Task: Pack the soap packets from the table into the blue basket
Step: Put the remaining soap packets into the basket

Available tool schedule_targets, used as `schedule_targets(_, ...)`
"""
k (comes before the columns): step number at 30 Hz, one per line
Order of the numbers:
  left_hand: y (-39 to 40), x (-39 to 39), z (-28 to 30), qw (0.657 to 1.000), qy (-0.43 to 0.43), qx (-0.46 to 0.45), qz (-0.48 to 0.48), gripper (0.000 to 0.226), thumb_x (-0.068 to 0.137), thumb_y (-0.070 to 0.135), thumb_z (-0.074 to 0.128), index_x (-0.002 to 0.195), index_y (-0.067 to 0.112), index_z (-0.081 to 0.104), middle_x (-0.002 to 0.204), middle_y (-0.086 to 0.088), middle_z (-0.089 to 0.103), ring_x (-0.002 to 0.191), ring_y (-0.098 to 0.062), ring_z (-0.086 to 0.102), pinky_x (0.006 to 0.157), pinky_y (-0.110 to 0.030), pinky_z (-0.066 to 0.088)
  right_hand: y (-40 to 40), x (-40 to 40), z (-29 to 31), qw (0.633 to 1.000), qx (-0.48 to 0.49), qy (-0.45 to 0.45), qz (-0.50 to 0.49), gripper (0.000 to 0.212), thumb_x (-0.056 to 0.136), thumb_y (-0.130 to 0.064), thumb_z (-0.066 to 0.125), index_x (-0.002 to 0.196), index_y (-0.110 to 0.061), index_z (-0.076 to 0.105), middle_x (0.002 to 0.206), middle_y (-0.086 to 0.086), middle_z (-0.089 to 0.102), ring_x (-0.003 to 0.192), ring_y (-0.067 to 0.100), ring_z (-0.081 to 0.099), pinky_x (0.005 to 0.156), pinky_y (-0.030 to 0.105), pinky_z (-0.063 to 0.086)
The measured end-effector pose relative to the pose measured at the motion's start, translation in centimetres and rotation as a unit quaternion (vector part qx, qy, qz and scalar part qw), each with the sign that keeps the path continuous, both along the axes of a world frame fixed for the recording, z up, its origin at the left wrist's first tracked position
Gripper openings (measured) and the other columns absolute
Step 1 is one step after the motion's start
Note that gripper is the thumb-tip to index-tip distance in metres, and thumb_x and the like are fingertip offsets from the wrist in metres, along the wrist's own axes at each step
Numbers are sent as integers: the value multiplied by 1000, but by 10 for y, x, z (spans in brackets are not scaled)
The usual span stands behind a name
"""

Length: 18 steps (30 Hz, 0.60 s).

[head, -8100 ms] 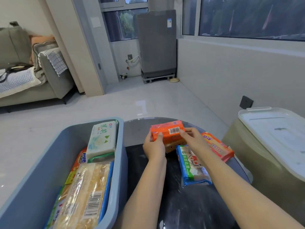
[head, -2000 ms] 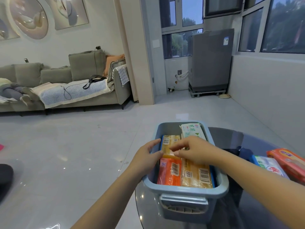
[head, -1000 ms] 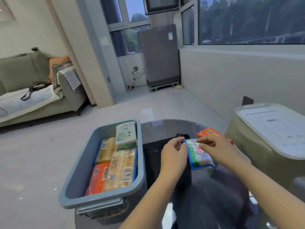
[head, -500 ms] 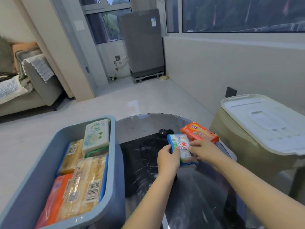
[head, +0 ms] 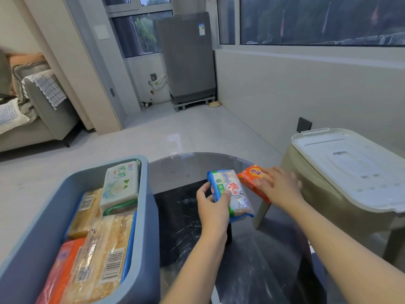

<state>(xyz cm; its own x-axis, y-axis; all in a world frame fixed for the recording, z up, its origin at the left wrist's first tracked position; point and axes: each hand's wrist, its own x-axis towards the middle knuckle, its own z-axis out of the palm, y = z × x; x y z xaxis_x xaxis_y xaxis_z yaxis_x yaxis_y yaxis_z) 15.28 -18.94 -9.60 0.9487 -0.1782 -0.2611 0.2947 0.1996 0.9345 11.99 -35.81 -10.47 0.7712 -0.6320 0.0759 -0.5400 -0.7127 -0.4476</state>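
Left hand (head: 213,207) clamps the blue soap packet (head: 232,194); right hand (head: 282,189) lies spread on the orange packet (head: 255,179).
Blue basket (head: 144,216), half-packed, sits left of both hands; a lidded bin (head: 350,163) crowds the right, its far side cut off.

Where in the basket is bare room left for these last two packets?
Little. The blue basket is crowded on its right side: white packet, yellow bars, orange packet. Bare floor shows only along the left wall. The table between basket and left hand is bare.
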Motion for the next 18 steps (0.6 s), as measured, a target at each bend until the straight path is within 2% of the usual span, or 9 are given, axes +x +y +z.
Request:
schedule_targets(2,3,1,0,1000,4,0,1,45,83,9,68,117,28,46,103,-3,68,83,-17,71,51,-23,56,-2,3,-6,999,24,34,6,54,86,-55,47,136,-36,40,137,4,48,123,32,41,95,39,32)
schedule_targets(4,5,1,1,1000,11,-2,0,45,83,9,68,118,27,46,104,-4,68,85,-17,71,51,-24,57,-2,4,-8,999,40,21,7,59,82,-57,52,136,-35,41,130,6,53,117,30,47,92,39,36)
schedule_targets(8,8,-2,5,1000,24,-2,10,46,84,8,68,121,24,46,107,-6,68,84,-19,70,48,-23,56,4,0,-1,995,93,-31,4,72,71,-50,70,134,-26,45,124,6,59,108,27,55,82,34,47)
schedule_targets(11,12,-9,11,999,47,-15,15,51,84,7,67,126,22,43,103,-4,67,83,-19,70,45,-23,54,8,-4,5,990,137,-32,1,76,69,-44,73,134,-21,43,125,5,59,103,24,58,73,29,47)
schedule_targets(15,16,-25,23,997,70,-30,-8,70,85,7,66,143,18,28,92,6,61,85,-22,68,57,-30,56,7,-11,18,962,256,-89,-22,80,70,-34,76,138,-14,39,137,12,48,116,30,52,89,40,48)
schedule_targets(18,22,-37,37,996,68,-48,-21,58,87,10,64,139,11,38,110,-6,66,86,-24,70,68,-36,59,3,-20,34,932,330,-146,-37,78,72,-31,76,138,-12,39,137,17,47,116,32,53,98,47,44)
